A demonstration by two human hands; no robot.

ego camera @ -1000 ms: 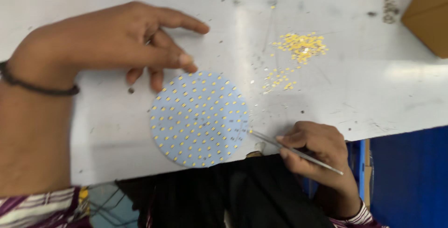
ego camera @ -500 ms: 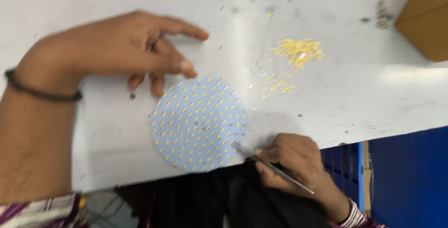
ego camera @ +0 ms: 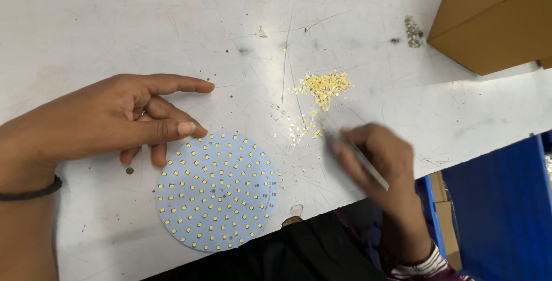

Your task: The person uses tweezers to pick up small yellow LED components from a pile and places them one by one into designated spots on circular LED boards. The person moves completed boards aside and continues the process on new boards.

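Right hand (ego camera: 379, 163) w/ tweezers (ego camera: 362, 160) moved off round LED board (ego camera: 217, 192) toward loose chip pile (ego camera: 325, 85), blurred, pinching tool. Left hand (ego camera: 109, 123) flat, fingers spread, thumb touching board edge.

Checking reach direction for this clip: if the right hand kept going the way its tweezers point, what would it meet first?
Probably the loose scatter of tiny yellow chips on the white table, just ahead of the thin metal tweezers in the blurred right hand; the denser pile lies beyond.

An electronics assembly workshop: scratched white workbench (ego camera: 115, 22), round LED board (ego camera: 217, 192), loose chips (ego camera: 325, 85).
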